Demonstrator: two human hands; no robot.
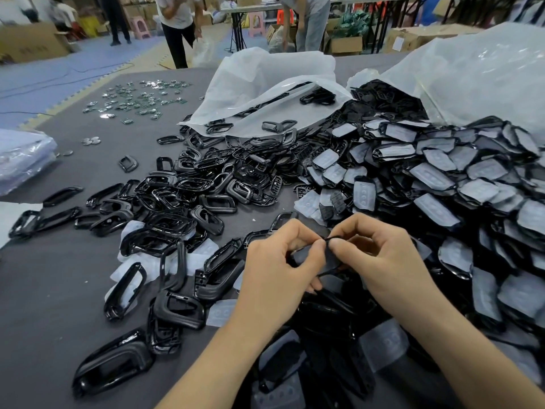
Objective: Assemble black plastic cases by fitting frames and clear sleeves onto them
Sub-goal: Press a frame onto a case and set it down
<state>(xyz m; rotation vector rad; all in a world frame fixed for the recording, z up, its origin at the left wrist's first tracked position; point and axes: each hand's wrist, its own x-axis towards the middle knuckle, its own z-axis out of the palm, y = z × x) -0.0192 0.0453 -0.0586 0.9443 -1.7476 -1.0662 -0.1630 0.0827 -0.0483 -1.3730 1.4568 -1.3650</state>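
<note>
Both my hands meet over the middle of the table around one black plastic case (pixel 330 259). My left hand (pixel 277 264) curls its fingers round the case's left end. My right hand (pixel 383 255) pinches its top edge with thumb and forefinger. Most of the case is hidden behind my fingers. A heap of loose black frames (pixel 188 187) spreads to the left and ahead. Cases fitted with clear sleeves (pixel 436 178) are piled on the right. Loose clear sleeves (pixel 224 312) lie among the frames near my left wrist.
Two white plastic bags (pixel 265 84) (pixel 477 69) with more black parts lie open at the back. Small green circuit boards (pixel 135 101) are scattered far left on the grey table (pixel 59 290). A wrapped bundle (pixel 20 154) sits at the left edge. People stand beyond the table.
</note>
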